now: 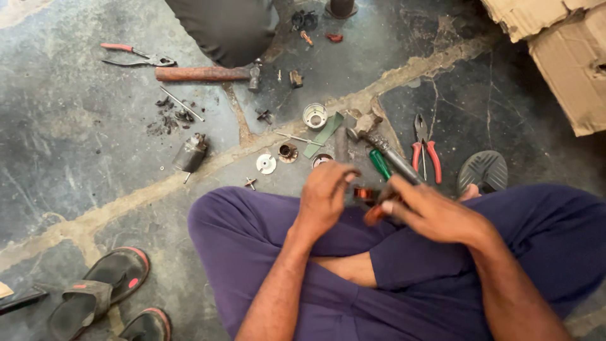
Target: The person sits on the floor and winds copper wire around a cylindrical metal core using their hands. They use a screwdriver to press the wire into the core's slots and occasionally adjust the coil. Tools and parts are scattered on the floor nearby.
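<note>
A small copper-wound coil (365,194) sits between my two hands, just above my crossed legs in purple trousers (252,240). My left hand (325,196) has its grip clamped on the coil's left side, fingers curled over the top. My right hand (432,211) grips shut on an orange-handled tool (374,215) touching the coil from below. Just beyond my fingers, on the floor (76,164), lie a green-handled screwdriver (380,164), a hammer (379,142) and red-handled pliers (426,151), crowding that side. A metal cup (314,116), washers and a dark motor housing (190,153) lie farther left. Open floor runs toward the left edge; another person's dark-trousered knee (224,28) closes the top edge.
</note>
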